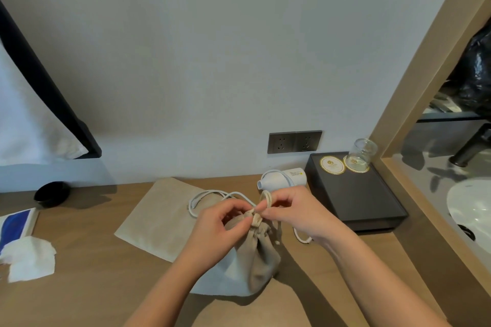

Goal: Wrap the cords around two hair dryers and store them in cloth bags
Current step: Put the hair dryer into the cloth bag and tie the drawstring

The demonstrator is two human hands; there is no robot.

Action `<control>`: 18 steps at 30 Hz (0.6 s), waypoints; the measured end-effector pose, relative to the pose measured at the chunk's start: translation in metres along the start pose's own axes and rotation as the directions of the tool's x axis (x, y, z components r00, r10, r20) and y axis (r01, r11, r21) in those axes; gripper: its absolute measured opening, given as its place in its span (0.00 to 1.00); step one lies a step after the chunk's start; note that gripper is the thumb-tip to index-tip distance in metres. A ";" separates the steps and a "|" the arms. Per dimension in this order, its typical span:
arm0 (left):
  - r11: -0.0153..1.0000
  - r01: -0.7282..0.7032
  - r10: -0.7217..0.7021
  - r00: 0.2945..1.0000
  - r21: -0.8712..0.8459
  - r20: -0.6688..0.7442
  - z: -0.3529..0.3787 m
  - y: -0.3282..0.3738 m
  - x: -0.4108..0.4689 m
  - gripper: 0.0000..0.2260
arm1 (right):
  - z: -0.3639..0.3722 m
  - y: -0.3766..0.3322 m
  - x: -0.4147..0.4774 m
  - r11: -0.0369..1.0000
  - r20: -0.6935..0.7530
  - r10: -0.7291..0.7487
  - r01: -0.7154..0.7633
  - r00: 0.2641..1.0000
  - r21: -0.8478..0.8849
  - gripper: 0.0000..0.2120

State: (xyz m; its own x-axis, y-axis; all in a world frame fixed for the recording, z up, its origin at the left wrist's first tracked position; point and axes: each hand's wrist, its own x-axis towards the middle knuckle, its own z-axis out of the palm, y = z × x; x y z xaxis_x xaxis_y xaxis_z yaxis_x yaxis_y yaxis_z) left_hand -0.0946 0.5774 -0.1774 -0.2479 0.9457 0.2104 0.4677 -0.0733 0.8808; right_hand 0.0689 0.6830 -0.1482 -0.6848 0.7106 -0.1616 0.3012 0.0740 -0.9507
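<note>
1. At the far left, a white pillow (32, 125) leans against a dark frame, cut off by the picture's edge. The grey wall (199, 48) runs behind everything.
2. On the brown wooden desk (87, 273) lie a small black bowl (52, 194), a blue-and-white box (16, 223) cut off at the edge, and loose white tissues (29, 257).
3. An empty cloth bag (159, 220) lies flat at the desk's middle, with a loop of white cord (204, 195) resting on it.
4. The left hand (212, 228) pinches the gathered neck of the filled cloth bag (257, 249), which stands on a pale sheet (218, 276) near the front.
5. The right hand (292, 210) pinches a loop of the bag's drawstring (267, 199), touching the neck.
6. A white hair dryer (283, 179) lies against the wall behind the hands, under a double socket panel (294, 141).
7. A black tray (353, 202) carries two round coasters (332, 164) and an upturned glass (362, 152).
8. Past a wooden partition (414, 87) show a white basin (470, 210) and a black tap (473, 146).
9. What fills the bag cannot be seen. The dryer's handle is hidden behind the right hand, and the cord's path under the hands cannot be followed.
</note>
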 end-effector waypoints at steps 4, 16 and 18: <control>1.000 0.015 -0.015 1.000 -0.002 -0.027 0.003 0.001 0.002 0.03 | 0.018 0.009 -0.001 0.888 -0.197 -0.323 0.224 0.926 -0.401 0.06; 0.921 0.278 -0.249 0.959 -0.272 0.138 0.004 0.000 0.009 0.10 | 0.037 0.045 0.006 0.781 -0.392 -0.613 0.448 0.686 -0.436 0.08; 0.901 0.305 -0.240 0.943 -0.310 0.230 0.003 0.001 0.011 0.11 | 0.041 0.044 0.005 0.782 -0.404 -0.616 0.467 0.676 -0.412 0.08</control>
State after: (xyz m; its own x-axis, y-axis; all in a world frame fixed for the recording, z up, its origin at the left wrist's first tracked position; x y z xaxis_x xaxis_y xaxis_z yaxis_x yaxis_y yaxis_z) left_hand -0.0943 0.5887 -0.1754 -0.1507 0.9824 -0.1104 0.0824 0.1238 0.9889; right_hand 0.0515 0.6613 -0.2022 -0.3809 0.7174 0.5834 0.1893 0.6780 -0.7102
